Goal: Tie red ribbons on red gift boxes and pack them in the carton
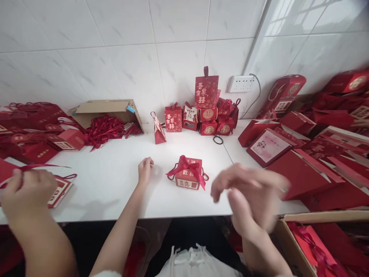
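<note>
A small red gift box (188, 177) tied with a red ribbon bow stands on the white table (115, 181) in front of me. My left hand (145, 169) rests on the table just left of the box, its fingers curled into a loose fist with nothing visible in it. My right hand (248, 194) hovers above the table edge to the right of the box. It is blurred by motion, its fingers stretched out and holding nothing.
Another person's hand (27, 192) at the left pinches a red ribbon over a flat red box. Finished red boxes (206, 111) stand against the tiled wall. A cardboard box with ribbons (106, 115) lies back left, flat red boxes (305, 154) are piled right, and a carton (317, 238) sits lower right.
</note>
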Demonstrator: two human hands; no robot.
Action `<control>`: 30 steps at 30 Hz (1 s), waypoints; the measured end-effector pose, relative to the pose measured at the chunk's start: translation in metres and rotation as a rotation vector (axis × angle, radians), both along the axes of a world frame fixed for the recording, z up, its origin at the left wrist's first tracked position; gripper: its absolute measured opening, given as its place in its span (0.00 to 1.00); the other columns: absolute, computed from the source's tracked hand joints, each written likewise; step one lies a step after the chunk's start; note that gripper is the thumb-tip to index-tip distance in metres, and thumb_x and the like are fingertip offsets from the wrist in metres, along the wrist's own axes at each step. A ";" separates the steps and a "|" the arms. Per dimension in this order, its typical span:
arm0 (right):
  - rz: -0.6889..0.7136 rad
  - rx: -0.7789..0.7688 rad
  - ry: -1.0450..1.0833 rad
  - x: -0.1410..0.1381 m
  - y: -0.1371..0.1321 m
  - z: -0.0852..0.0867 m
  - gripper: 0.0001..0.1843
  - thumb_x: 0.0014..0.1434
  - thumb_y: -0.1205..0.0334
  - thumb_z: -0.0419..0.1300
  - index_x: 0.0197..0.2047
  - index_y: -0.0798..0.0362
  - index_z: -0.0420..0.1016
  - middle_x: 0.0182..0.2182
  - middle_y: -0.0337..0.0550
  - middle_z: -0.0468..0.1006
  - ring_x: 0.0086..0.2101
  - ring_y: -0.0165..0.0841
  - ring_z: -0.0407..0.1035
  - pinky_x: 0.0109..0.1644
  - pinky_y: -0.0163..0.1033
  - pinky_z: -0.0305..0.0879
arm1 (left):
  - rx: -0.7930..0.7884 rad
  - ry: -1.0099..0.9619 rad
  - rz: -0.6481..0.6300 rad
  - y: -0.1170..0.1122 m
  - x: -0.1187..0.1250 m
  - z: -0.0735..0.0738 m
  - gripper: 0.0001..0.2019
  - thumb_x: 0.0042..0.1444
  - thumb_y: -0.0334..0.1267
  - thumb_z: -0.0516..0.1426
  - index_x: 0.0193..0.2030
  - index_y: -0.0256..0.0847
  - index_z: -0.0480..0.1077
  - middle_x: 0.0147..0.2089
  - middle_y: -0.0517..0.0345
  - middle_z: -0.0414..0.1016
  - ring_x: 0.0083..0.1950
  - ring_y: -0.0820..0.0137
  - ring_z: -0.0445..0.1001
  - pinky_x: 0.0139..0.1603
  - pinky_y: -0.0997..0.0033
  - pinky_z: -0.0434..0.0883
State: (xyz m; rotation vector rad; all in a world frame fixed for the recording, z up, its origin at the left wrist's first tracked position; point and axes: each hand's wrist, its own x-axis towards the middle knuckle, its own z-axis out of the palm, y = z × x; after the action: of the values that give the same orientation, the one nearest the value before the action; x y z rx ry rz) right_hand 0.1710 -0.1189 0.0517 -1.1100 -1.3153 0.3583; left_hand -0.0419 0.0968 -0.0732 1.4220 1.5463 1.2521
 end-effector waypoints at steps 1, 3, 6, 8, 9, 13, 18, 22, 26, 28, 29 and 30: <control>-0.028 -0.104 -0.046 0.006 0.014 -0.008 0.07 0.63 0.58 0.51 0.37 0.50 0.67 0.27 0.39 0.73 0.27 0.30 0.68 0.27 0.34 0.65 | 0.010 -0.013 -0.063 -0.011 0.005 0.003 0.17 0.55 0.47 0.47 0.20 0.40 0.62 0.22 0.60 0.65 0.27 0.71 0.66 0.30 0.72 0.66; -0.072 -0.236 -0.154 0.014 0.040 -0.030 0.08 0.62 0.58 0.52 0.36 0.52 0.67 0.28 0.41 0.73 0.28 0.31 0.69 0.29 0.34 0.65 | 0.030 -0.022 -0.204 -0.032 0.016 0.011 0.18 0.54 0.50 0.46 0.21 0.40 0.64 0.25 0.58 0.68 0.29 0.69 0.68 0.34 0.71 0.67; -0.183 -0.364 -0.218 0.019 0.063 -0.060 0.12 0.60 0.53 0.52 0.35 0.53 0.66 0.27 0.41 0.71 0.26 0.31 0.67 0.30 0.35 0.63 | 0.050 0.000 -0.340 -0.056 0.031 0.030 0.18 0.54 0.52 0.48 0.24 0.41 0.65 0.25 0.60 0.67 0.31 0.70 0.67 0.35 0.71 0.65; -0.176 -0.503 -0.274 0.020 0.067 -0.071 0.14 0.59 0.49 0.52 0.31 0.52 0.65 0.25 0.40 0.71 0.24 0.31 0.66 0.28 0.35 0.60 | 0.026 0.049 -0.408 -0.065 0.038 0.043 0.16 0.54 0.51 0.51 0.25 0.41 0.64 0.24 0.63 0.64 0.28 0.71 0.64 0.32 0.73 0.62; -0.148 -0.576 -0.303 0.021 0.066 -0.073 0.16 0.59 0.48 0.52 0.29 0.51 0.64 0.23 0.39 0.71 0.24 0.31 0.65 0.27 0.35 0.58 | -0.001 0.089 -0.440 -0.069 0.040 0.049 0.16 0.54 0.50 0.52 0.24 0.41 0.63 0.23 0.64 0.63 0.27 0.72 0.62 0.29 0.74 0.60; -0.046 -0.720 -0.360 0.021 0.063 -0.076 0.18 0.59 0.51 0.53 0.21 0.50 0.59 0.19 0.36 0.69 0.20 0.29 0.61 0.23 0.34 0.54 | -0.130 0.208 -0.530 -0.080 0.043 0.065 0.17 0.55 0.50 0.52 0.22 0.40 0.58 0.21 0.66 0.57 0.24 0.75 0.56 0.24 0.75 0.54; -0.300 -0.421 -0.542 0.014 0.055 -0.079 0.11 0.56 0.53 0.59 0.36 0.52 0.69 0.32 0.47 0.73 0.31 0.38 0.68 0.25 0.37 0.63 | -0.168 0.179 -0.652 -0.095 0.050 0.070 0.16 0.56 0.48 0.52 0.24 0.40 0.62 0.23 0.65 0.61 0.26 0.74 0.60 0.28 0.75 0.59; -0.166 -0.024 -0.768 -0.002 0.051 -0.078 0.19 0.55 0.57 0.63 0.48 0.54 0.68 0.45 0.55 0.69 0.50 0.46 0.63 0.44 0.48 0.69 | -0.168 0.163 -0.709 -0.098 0.052 0.070 0.13 0.57 0.46 0.52 0.28 0.40 0.66 0.25 0.63 0.65 0.28 0.74 0.64 0.31 0.75 0.61; -0.185 0.148 -0.727 -0.016 0.062 -0.092 0.07 0.58 0.66 0.60 0.42 0.53 0.70 0.42 0.50 0.72 0.50 0.41 0.64 0.50 0.48 0.64 | -0.195 0.185 -0.900 -0.091 0.041 0.077 0.13 0.57 0.43 0.53 0.26 0.40 0.67 0.26 0.62 0.69 0.30 0.73 0.67 0.33 0.74 0.64; -0.225 0.230 -0.671 -0.019 0.069 -0.101 0.06 0.58 0.72 0.58 0.39 0.52 0.71 0.40 0.46 0.74 0.48 0.38 0.66 0.51 0.47 0.63 | -0.214 0.186 -1.014 -0.084 0.034 0.081 0.12 0.57 0.42 0.53 0.26 0.40 0.68 0.27 0.61 0.71 0.31 0.72 0.69 0.36 0.73 0.65; -0.234 0.262 -0.657 -0.019 0.071 -0.104 0.07 0.58 0.73 0.58 0.38 0.52 0.71 0.39 0.45 0.74 0.47 0.37 0.67 0.51 0.47 0.63 | -0.204 0.173 -1.000 -0.079 0.032 0.083 0.12 0.57 0.43 0.53 0.27 0.40 0.68 0.28 0.60 0.71 0.32 0.71 0.69 0.37 0.73 0.66; -0.240 0.285 -0.651 -0.018 0.071 -0.106 0.08 0.57 0.74 0.58 0.37 0.51 0.72 0.38 0.45 0.74 0.47 0.37 0.67 0.51 0.47 0.62 | -0.177 0.159 -0.929 -0.073 0.031 0.083 0.11 0.58 0.43 0.52 0.29 0.40 0.69 0.30 0.60 0.71 0.33 0.71 0.70 0.37 0.73 0.67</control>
State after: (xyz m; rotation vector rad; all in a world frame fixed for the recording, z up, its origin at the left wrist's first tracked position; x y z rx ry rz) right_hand 0.1529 -0.0474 -0.0541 -1.1651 -1.7048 -0.3959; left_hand -0.0113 0.0235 0.0097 1.8193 0.8400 0.4370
